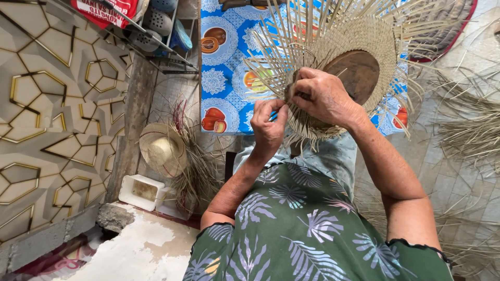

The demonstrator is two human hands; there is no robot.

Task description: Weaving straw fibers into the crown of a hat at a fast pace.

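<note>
A half-woven straw hat (359, 36) rests on a round brown wooden block (359, 73), with many loose straw strips fanning out from its edge. My right hand (323, 96) presses on the woven brim at its near edge and pinches strips there. My left hand (268, 125) sits just left of it, fingers closed on a straw strip, with a small blue object showing between the fingers.
A blue patterned cloth (224, 62) covers the table behind the hat. A finished straw hat (162, 148) and a straw bundle (195, 166) lie on the floor at left, beside a white tub (140, 191). Loose straw (469, 130) lies at right.
</note>
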